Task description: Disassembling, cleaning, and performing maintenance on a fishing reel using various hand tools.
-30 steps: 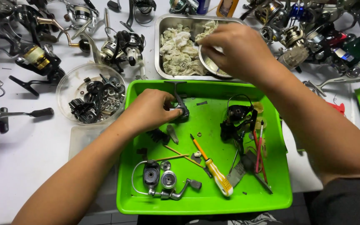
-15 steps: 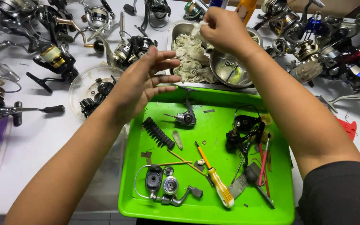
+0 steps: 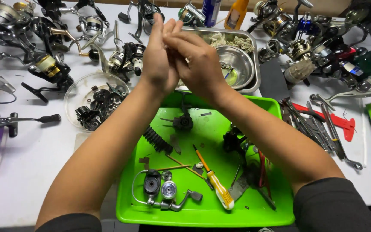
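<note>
While your left hand (image 3: 159, 56) and right hand (image 3: 196, 62) press together above the far edge of the green tray (image 3: 202, 215), fingers straight and close, you cannot tell whether anything lies between them. Beyond them sits the steel bowl (image 3: 237, 64) in its metal pan (image 3: 254, 83). Near the tray's front edge lie a reel frame (image 3: 162, 195) and a screwdriver (image 3: 215, 187). Any small piece slipping from your palms could vanish among the tray's loose parts.
</note>
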